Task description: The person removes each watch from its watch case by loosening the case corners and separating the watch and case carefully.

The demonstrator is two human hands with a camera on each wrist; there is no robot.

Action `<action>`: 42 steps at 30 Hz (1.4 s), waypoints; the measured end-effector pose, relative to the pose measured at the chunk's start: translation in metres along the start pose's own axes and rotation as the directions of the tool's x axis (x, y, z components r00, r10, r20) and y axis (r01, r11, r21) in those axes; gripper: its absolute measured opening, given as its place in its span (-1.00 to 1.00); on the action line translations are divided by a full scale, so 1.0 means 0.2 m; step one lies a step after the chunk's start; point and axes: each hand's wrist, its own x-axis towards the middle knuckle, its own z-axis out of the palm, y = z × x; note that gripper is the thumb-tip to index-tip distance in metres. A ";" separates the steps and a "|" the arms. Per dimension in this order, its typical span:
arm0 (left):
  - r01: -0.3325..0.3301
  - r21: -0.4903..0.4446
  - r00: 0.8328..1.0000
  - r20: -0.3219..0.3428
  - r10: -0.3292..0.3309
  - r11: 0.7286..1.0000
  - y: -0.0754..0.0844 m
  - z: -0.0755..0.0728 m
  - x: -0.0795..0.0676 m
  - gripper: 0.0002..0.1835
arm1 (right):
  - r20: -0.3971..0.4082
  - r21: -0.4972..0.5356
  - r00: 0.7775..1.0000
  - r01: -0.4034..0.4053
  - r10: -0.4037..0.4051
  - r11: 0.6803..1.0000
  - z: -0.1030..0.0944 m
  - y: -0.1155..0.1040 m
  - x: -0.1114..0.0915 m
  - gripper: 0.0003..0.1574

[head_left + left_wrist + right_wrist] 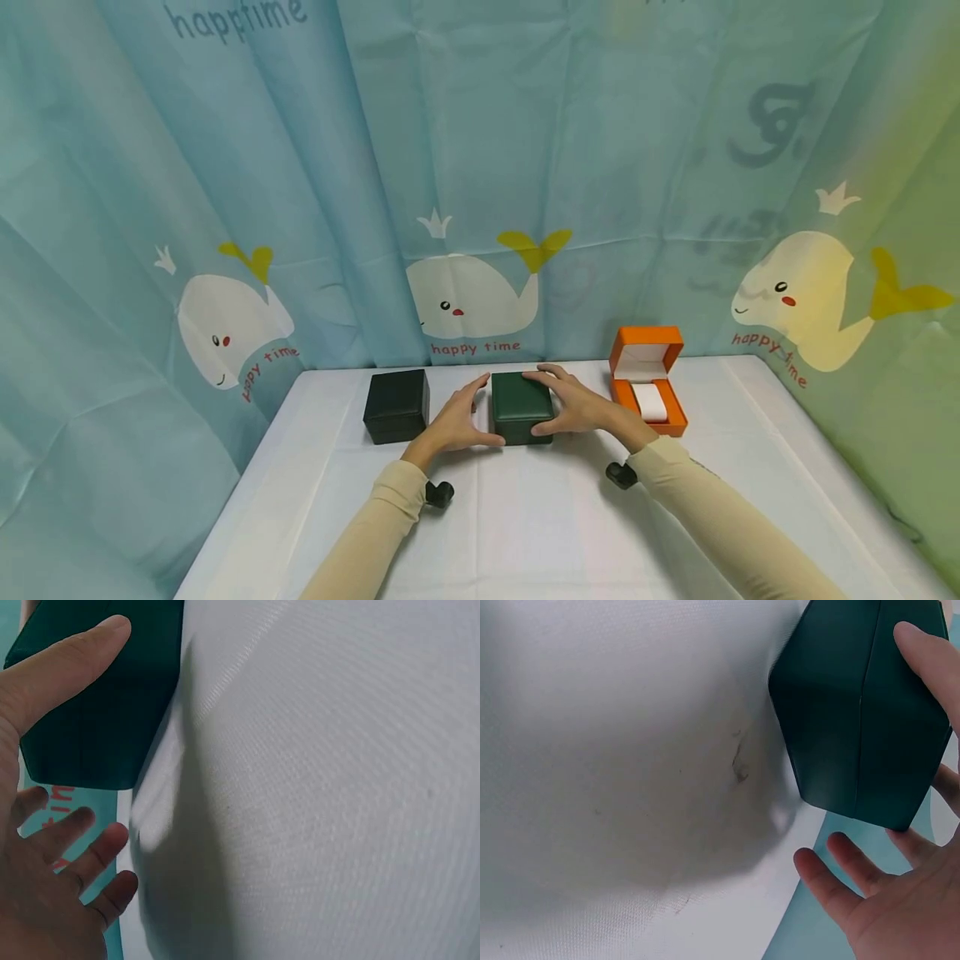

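A closed dark green box (521, 398) sits on the white table between both hands. The right hand (572, 407) holds the box at its right side, thumb on the front face near the lid and index finger over the back of the top. Its other fingers spread out beside the box in the right wrist view. The left hand (455, 421) is at the box's left side with its fingers parted. In the left wrist view its thumb (79, 666) lies across the front face, while the other fingertips point toward the side of the box, loosely bent.
Left of the left hand stands a closed black box (396, 407). An orange box (648, 342), lid raised and white cushion (649, 402) inside, stands just beyond the right wrist. A blue curtain (480, 167) with whale prints hangs along the back edge of the white-covered table (510, 533).
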 end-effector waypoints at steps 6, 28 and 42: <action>0.025 -0.004 0.999 0.020 -0.025 1.000 -0.01 0.01 0.01 0.31 | 0.003 0.004 1.000 0.017 -0.017 1.000 0.01 0.01 0.01 0.22; 0.049 -0.028 0.997 0.054 -0.047 0.998 -0.04 0.01 0.07 0.33 | 0.032 0.020 0.998 0.046 -0.047 0.999 -0.04 0.02 0.01 0.26; 0.041 -0.033 0.998 0.042 -0.039 0.999 -0.05 0.03 0.07 0.31 | 0.026 0.048 0.999 0.026 -0.027 0.999 -0.03 0.03 0.01 0.25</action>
